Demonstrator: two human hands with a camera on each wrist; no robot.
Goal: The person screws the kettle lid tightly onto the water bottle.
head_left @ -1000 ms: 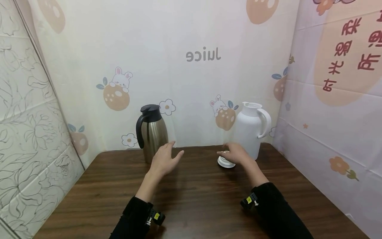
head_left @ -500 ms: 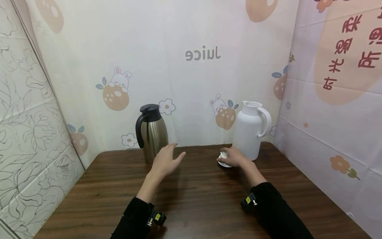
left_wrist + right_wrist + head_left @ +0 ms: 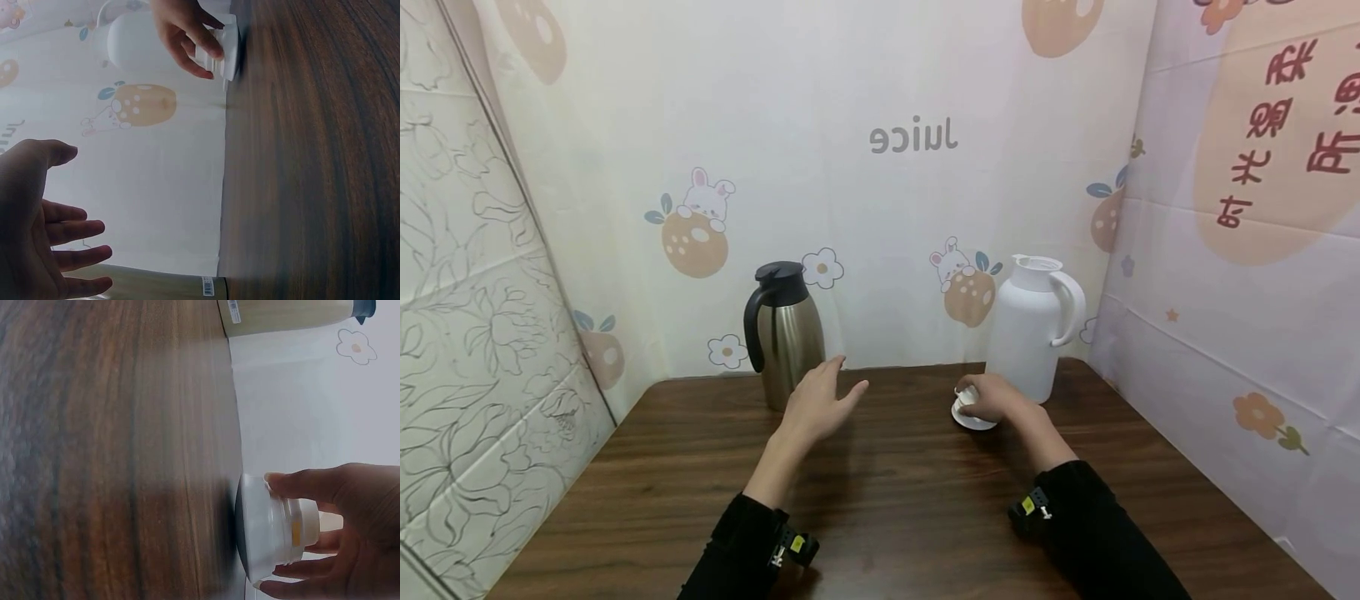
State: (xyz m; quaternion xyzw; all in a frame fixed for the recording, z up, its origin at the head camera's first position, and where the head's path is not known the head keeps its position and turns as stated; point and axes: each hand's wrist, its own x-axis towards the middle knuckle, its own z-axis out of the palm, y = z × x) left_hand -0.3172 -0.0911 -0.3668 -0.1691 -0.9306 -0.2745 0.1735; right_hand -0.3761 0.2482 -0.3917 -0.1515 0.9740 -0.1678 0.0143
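Right grip (image 3: pixel 992 397): thumb and fingers curled round white threaded lid (image 3: pixel 275 531).
Left grip (image 3: pixel 816 404): fingers extended and spread, holding nothing, near steel vacuum jug (image 3: pixel 793 337).
Lid position: wide side down, at or just above tabletop (image 3: pixel 880 475), near white jug (image 3: pixel 1022 342); exact contact not discernible.
Lid hazard: possible slip or tilt, caused by smooth plastic and thumb close to rim.
Jug hazard: possible tipping, if bumped by left fingertips.
Wall lettering (image 3: pixel 913 135): "Juice", mirror-reversed.
Red characters (image 3: pixel 1270 119): Chinese, including 时 and 光.
Jug sticker (image 3: pixel 208 285): barcode, too small to read.
Brand: none legible.
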